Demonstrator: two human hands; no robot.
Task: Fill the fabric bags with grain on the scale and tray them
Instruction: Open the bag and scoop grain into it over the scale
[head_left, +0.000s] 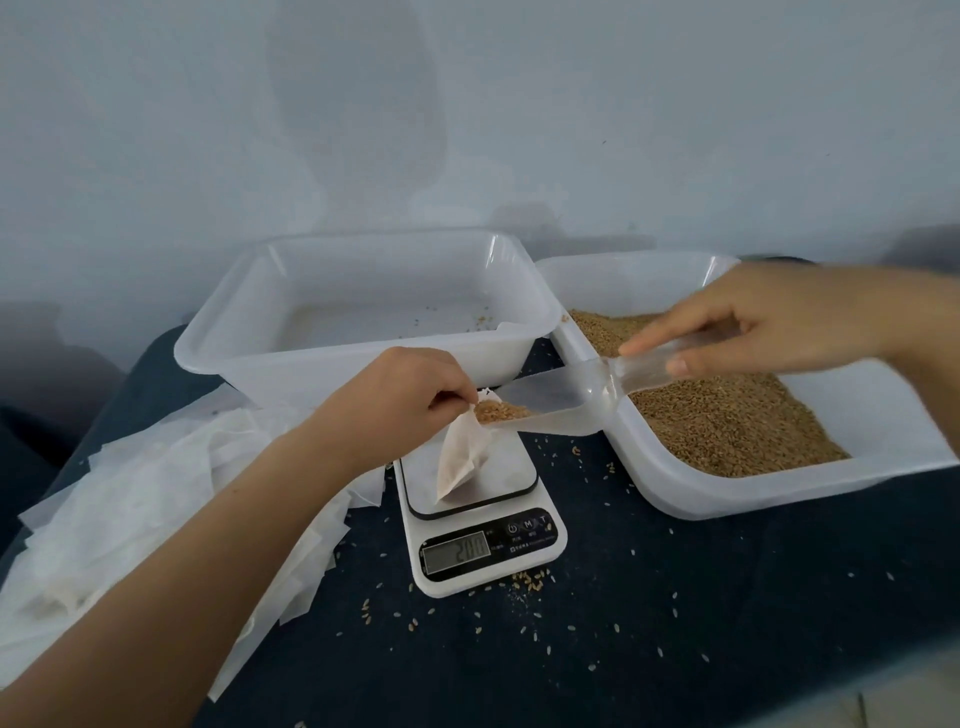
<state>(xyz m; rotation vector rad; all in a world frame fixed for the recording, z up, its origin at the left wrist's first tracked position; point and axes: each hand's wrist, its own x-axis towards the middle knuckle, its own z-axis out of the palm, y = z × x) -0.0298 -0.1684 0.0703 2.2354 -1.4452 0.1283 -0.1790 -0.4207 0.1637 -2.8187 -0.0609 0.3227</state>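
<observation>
Pinching the bag (464, 454) mouth with left hand (415, 395), thumb and fingers curled on the upper edge, holding it open above the scale (480, 519). Gripping the scoop (566, 400) handle with right hand (769, 322), thumb beneath, forefinger laid along the top, reaching across the grain tub (883, 415). Scoop lip touching the bag mouth, a small heap of grain (501, 411) sitting at the lip. Bag hanging slanted, lower corner resting on the scale platform, partly filled by the look of it. Display lit, digits too blurred to trust. Tray (358, 306) behind, nearly bare but for a few stray kernels. Spare bags (145, 499) heaped at left. Loose grains scattered on the dark cloth (675, 649).

Probably mid-pour. Best done by tilting gently and tapping grain in little by little, keeping the lip inside the mouth to stop spillage. Easing the left-hand pull so the bag's weight settles on the platform, else a false reading likely. Watching the display, stopping short, then topping up by pinches. Keeping the mouth stretched wide; thin fabric prone to folding shut.
</observation>
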